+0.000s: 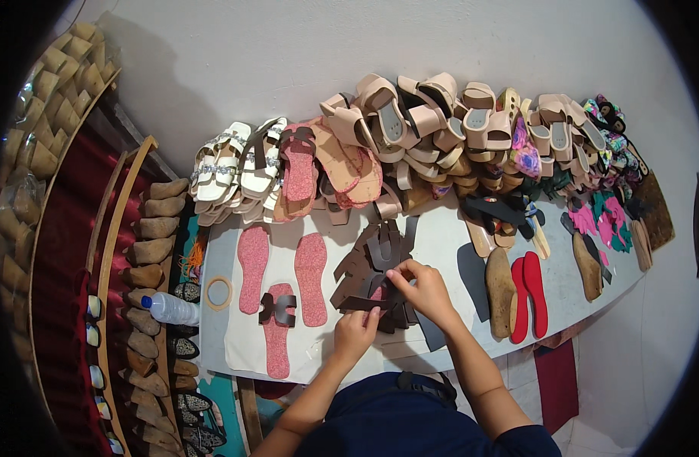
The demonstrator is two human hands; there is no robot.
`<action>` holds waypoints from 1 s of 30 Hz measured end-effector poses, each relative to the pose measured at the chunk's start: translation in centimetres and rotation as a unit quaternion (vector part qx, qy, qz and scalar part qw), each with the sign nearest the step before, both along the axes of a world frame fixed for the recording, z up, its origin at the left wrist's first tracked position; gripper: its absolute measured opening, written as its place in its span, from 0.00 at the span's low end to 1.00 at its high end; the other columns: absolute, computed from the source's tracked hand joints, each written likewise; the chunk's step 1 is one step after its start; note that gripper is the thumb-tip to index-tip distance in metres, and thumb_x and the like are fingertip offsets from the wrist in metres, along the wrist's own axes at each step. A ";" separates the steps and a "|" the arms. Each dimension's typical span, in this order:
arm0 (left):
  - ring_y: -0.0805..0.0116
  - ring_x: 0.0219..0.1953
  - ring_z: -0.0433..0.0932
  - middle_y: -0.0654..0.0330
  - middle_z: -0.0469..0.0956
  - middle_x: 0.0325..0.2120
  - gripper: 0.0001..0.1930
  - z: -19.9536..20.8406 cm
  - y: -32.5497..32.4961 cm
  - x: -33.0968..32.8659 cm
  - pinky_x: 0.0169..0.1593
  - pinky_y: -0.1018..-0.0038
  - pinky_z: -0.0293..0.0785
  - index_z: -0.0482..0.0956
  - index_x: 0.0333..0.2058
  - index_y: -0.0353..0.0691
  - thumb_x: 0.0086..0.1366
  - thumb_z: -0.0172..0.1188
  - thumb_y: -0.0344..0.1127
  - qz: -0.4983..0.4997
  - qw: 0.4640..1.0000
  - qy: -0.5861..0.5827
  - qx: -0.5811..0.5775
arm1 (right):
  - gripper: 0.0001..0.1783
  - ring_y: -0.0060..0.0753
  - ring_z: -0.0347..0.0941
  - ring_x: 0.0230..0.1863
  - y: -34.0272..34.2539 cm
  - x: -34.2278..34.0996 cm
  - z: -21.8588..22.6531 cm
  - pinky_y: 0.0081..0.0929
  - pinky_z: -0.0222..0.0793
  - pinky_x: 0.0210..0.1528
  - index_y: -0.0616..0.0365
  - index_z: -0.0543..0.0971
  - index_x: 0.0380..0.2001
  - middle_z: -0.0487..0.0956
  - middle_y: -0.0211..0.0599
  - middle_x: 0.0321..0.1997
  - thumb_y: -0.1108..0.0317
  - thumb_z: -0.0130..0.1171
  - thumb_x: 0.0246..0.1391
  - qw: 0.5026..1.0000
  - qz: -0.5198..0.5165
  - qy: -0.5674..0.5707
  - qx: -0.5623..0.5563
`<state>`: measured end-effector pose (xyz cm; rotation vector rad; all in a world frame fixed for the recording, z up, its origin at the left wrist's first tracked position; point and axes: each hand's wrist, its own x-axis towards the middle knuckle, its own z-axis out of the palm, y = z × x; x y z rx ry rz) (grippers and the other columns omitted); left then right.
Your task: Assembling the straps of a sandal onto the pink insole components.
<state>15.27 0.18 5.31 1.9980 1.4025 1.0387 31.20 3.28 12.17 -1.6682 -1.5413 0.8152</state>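
Observation:
A pile of dark brown sandal straps lies on white paper near the table's middle. My left hand is closed at the pile's near side, thumb and finger pinching the edge of a dark brown strap. Just right of it and farther up, my right hand pinches a strap piece too, its fingers curled over the stack. To the left lie pink speckled insoles. One of them, a nearer insole, has an H-shaped dark brown strap laid across it.
Finished sandals are heaped along the wall. A tape roll sits at the table's left edge. To the right lie wooden shoe lasts and red insoles. A rack of lasts and a water bottle stand left.

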 end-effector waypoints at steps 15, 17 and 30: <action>0.59 0.28 0.73 0.56 0.72 0.28 0.10 0.4 0.8 -1.3 0.28 0.71 0.70 0.71 0.31 0.34 0.47 0.55 0.28 -0.020 0.969 0.116 0.219 | 0.09 0.26 0.65 0.30 -1.3 1.7 -0.7 0.21 0.60 0.32 0.62 0.71 0.25 0.71 0.33 0.26 0.66 0.53 0.45 0.985 0.109 0.078 0.107; 0.59 0.27 0.72 0.56 0.72 0.28 0.11 0.3 0.9 -1.6 0.27 0.71 0.70 0.71 0.31 0.35 0.46 0.55 0.28 -0.024 0.957 0.146 0.248 | 0.08 0.25 0.64 0.30 -1.6 1.8 -1.1 0.20 0.59 0.34 0.62 0.71 0.25 0.70 0.32 0.26 0.67 0.54 0.45 0.986 0.107 0.103 0.081; 0.81 0.26 0.64 0.67 0.68 0.23 0.08 -1.1 0.6 -1.3 0.32 0.84 0.60 0.70 0.30 0.34 0.56 0.49 0.33 -0.065 0.858 -0.418 -0.293 | 0.11 0.37 0.68 0.33 -1.5 3.3 -1.6 0.24 0.62 0.35 0.61 0.73 0.33 0.72 0.39 0.28 0.69 0.48 0.45 0.995 0.061 0.031 0.072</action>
